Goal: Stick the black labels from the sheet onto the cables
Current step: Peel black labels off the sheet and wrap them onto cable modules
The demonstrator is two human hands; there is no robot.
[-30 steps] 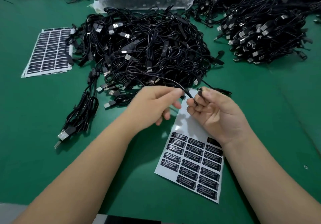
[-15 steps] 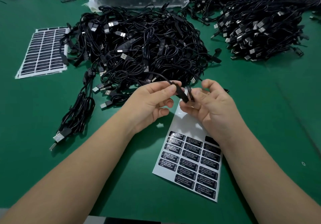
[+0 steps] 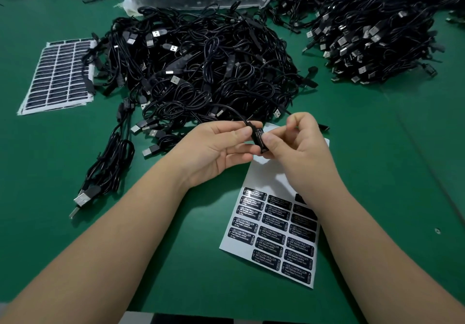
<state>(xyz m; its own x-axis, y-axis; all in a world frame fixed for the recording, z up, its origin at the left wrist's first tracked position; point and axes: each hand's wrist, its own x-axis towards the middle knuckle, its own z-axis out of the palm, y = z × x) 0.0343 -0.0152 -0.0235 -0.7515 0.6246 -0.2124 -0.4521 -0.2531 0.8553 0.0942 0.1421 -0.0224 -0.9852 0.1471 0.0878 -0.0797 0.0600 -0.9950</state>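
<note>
Item: controller block (image 3: 257,138) on a cable (image 3: 227,109), held above the label sheet (image 3: 261,172), at 6 o'clock of the large cable pile (image 3: 201,67). Left hand (image 3: 216,145): pinched on the block's upper end. Right hand (image 3: 299,145): thumb pressed on a label (image 3: 261,135) partly laid on the block. Advice: label to be squared, then smoothed end to end. Spare sheets (image 3: 60,74) at 10 o'clock.

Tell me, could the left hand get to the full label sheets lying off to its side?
Probably yes: only bare green mat lies between the left hand and the label sheets, but it grips a cable controller now.
</note>
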